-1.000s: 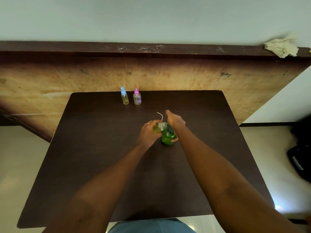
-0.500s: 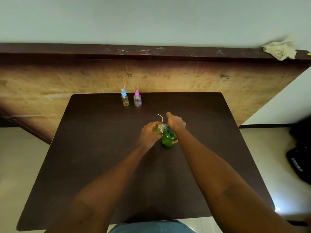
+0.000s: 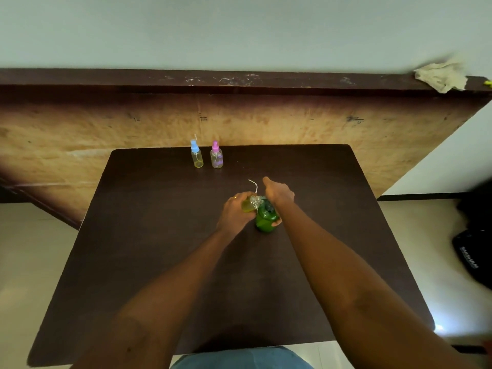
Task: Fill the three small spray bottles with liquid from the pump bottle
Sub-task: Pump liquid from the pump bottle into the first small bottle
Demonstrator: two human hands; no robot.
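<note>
Dark table (image 3: 159, 235); pump bottle (image 3: 264, 220), spray bottle (image 3: 248, 206) central, well apart from edges

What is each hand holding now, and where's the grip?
Left hand grips the small spray bottle round its body. Right hand holds the green pump bottle, thumb on its side, fingers over the top; the exact grip is hidden.

The left forearm (image 3: 165, 288) and right forearm (image 3: 346, 275) are bare along all the length that shows, right up to the left hand (image 3: 235, 213) and the right hand (image 3: 278, 193). A thin ring (image 3: 233, 197) that glints pale gold sits on one finger of the left hand. At the bottom edge, between the arms, shows a plain, rounded patch of blue-grey garment (image 3: 239, 359).
</note>
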